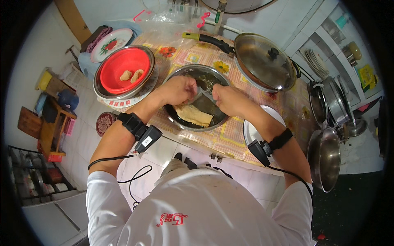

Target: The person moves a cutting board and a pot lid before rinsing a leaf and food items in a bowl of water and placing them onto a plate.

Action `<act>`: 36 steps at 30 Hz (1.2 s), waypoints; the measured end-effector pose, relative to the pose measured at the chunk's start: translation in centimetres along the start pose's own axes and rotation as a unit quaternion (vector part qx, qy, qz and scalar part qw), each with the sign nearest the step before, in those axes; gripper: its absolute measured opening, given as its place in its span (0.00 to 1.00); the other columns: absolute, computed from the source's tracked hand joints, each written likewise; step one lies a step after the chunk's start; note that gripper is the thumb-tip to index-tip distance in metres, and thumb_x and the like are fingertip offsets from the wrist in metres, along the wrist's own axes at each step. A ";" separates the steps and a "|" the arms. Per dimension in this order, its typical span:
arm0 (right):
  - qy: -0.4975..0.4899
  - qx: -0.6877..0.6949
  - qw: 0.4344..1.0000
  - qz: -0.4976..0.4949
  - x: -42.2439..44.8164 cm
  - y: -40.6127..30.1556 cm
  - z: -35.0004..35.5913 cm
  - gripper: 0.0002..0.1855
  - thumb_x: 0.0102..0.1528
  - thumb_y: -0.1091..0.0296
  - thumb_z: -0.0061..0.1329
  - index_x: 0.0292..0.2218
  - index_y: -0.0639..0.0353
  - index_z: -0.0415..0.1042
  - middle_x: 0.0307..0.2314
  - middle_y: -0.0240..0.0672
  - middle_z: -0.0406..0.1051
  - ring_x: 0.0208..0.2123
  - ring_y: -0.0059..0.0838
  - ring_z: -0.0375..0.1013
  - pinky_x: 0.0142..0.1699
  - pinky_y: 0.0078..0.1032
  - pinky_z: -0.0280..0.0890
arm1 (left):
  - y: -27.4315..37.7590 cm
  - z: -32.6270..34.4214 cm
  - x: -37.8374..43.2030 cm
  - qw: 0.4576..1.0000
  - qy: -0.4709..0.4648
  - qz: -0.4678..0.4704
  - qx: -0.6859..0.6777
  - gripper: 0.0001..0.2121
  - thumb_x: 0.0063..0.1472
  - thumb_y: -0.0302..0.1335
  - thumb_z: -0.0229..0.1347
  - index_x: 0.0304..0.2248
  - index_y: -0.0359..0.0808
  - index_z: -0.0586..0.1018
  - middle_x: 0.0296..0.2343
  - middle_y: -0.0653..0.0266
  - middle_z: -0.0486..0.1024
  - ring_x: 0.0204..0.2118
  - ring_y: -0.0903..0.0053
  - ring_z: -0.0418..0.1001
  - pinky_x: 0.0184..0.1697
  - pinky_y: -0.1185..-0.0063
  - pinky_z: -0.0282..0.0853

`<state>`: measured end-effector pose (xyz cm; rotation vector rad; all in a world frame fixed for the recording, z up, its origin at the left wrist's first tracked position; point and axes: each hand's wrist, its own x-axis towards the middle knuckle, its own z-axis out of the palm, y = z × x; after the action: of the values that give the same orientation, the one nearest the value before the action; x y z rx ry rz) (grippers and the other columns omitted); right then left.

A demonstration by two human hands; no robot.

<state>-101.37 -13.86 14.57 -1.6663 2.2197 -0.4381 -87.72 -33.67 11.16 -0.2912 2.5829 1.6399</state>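
Observation:
A round stainless steel basin (219, 123) stands on the patterned tablecloth, holding what looks like dark liquid. A pale yellow, flat folded piece of food (194, 115) lies in its near part. Over the basin, my left hand (183, 89) and my right hand (229, 100) face each other, fingers curled. Both pinch a thin, translucent whitish piece (201, 93) stretched between them; what it is cannot be told. To the left, a red plastic colander (107, 72) sits in a metal bowl and holds beige lumps of food (126, 75).
A lidded frying pan (261, 66) stands at the back right, its handle pointing left. A white plate (275, 111) lies under my right forearm. A floral enamel tray (98, 53) and a clear plastic bag (172, 23) are at the back. Metal pans (326, 160) hang at the right.

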 end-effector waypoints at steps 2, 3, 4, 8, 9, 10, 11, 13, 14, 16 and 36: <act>0.005 0.024 1.000 0.000 0.3 0.3 0.8 0.09 0.51 0.76 0.45 0.37 0.60 0.70 0.32 0.48 0.74 0.39 0.49 0.73 0.43 0.40 0.66 | -0.5 0.2 0.1 0.998 -0.011 -0.022 -0.055 0.08 0.53 0.15 0.52 0.33 0.30 0.76 0.23 0.68 0.74 0.25 0.83 0.71 0.28 0.83 0.67; -0.006 0.039 0.999 0.016 0.3 0.3 0.8 0.09 0.51 0.75 0.46 0.36 0.59 0.71 0.32 0.47 0.75 0.39 0.48 0.73 0.43 0.40 0.66 | -0.1 0.4 0.1 0.998 -0.002 -0.018 -0.063 0.08 0.52 0.15 0.52 0.34 0.31 0.76 0.23 0.67 0.74 0.25 0.82 0.72 0.28 0.83 0.67; -0.016 0.053 0.998 0.033 0.2 0.3 0.9 0.09 0.52 0.74 0.47 0.36 0.58 0.71 0.32 0.46 0.75 0.39 0.48 0.73 0.43 0.39 0.66 | 0.3 0.5 0.1 0.997 0.006 -0.013 -0.071 0.09 0.52 0.16 0.53 0.34 0.31 0.76 0.23 0.67 0.75 0.25 0.82 0.72 0.29 0.83 0.67; -0.077 0.151 0.976 0.136 0.9 0.7 2.3 0.07 0.52 0.70 0.50 0.35 0.56 0.74 0.30 0.44 0.76 0.37 0.47 0.74 0.43 0.38 0.67 | 1.6 0.7 0.4 0.979 0.011 0.018 0.203 0.08 0.48 0.21 0.58 0.32 0.33 0.77 0.23 0.62 0.76 0.26 0.74 0.74 0.31 0.79 0.70; -0.063 0.108 0.983 0.134 1.0 -0.2 2.1 0.07 0.51 0.69 0.51 0.34 0.57 0.74 0.29 0.43 0.76 0.36 0.46 0.74 0.42 0.38 0.67 | 1.6 1.0 0.6 0.965 0.006 0.024 0.262 0.09 0.47 0.22 0.59 0.31 0.34 0.77 0.23 0.61 0.76 0.26 0.72 0.75 0.32 0.77 0.70; -0.049 0.065 0.988 0.133 0.9 -1.4 2.0 0.07 0.51 0.68 0.52 0.34 0.57 0.74 0.28 0.42 0.76 0.36 0.45 0.75 0.42 0.37 0.67 | 1.3 1.0 0.9 0.947 0.002 0.030 0.319 0.09 0.46 0.24 0.60 0.30 0.34 0.77 0.23 0.59 0.77 0.27 0.70 0.75 0.32 0.76 0.70; -0.034 0.022 0.990 0.131 1.0 -2.2 1.9 0.07 0.51 0.68 0.53 0.33 0.57 0.74 0.28 0.42 0.76 0.35 0.44 0.75 0.42 0.37 0.67 | 0.6 0.8 1.2 0.951 0.009 0.045 0.306 0.09 0.46 0.25 0.61 0.29 0.34 0.77 0.23 0.59 0.77 0.27 0.68 0.75 0.33 0.75 0.70; -0.003 0.027 0.992 0.119 1.0 -1.3 2.3 0.07 0.51 0.68 0.54 0.33 0.57 0.74 0.29 0.41 0.76 0.35 0.42 0.75 0.41 0.36 0.68 | 0.2 0.7 2.2 0.957 0.021 0.081 0.276 0.10 0.44 0.27 0.62 0.27 0.34 0.77 0.23 0.57 0.76 0.27 0.64 0.74 0.34 0.74 0.70; 0.012 0.029 0.993 0.113 0.9 -0.5 2.5 0.08 0.50 0.67 0.54 0.33 0.57 0.74 0.29 0.40 0.76 0.35 0.41 0.75 0.40 0.35 0.68 | -0.2 0.0 2.5 0.964 -0.001 0.122 0.235 0.06 0.48 0.22 0.59 0.27 0.33 0.76 0.22 0.58 0.76 0.25 0.68 0.74 0.30 0.75 0.69; 0.017 0.106 0.987 0.117 1.0 0.7 2.9 0.08 0.50 0.67 0.54 0.34 0.57 0.74 0.30 0.40 0.76 0.35 0.39 0.75 0.40 0.35 0.68 | -2.0 -1.4 3.9 0.994 -0.091 0.058 -0.007 0.04 0.50 0.17 0.53 0.27 0.32 0.76 0.22 0.60 0.77 0.23 0.71 0.74 0.28 0.75 0.69; 0.010 0.169 0.977 0.131 3.4 1.2 4.2 0.08 0.49 0.64 0.57 0.29 0.58 0.78 0.29 0.40 0.77 0.34 0.37 0.77 0.40 0.30 0.69 | -0.6 -0.7 3.1 0.991 -0.023 0.008 0.134 0.08 0.51 0.29 0.60 0.31 0.36 0.81 0.25 0.54 0.78 0.27 0.65 0.77 0.32 0.72 0.71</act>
<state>-101.40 -16.97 10.02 -1.1832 2.1896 -0.7174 -90.56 -34.91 10.44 -0.2136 2.7317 1.2648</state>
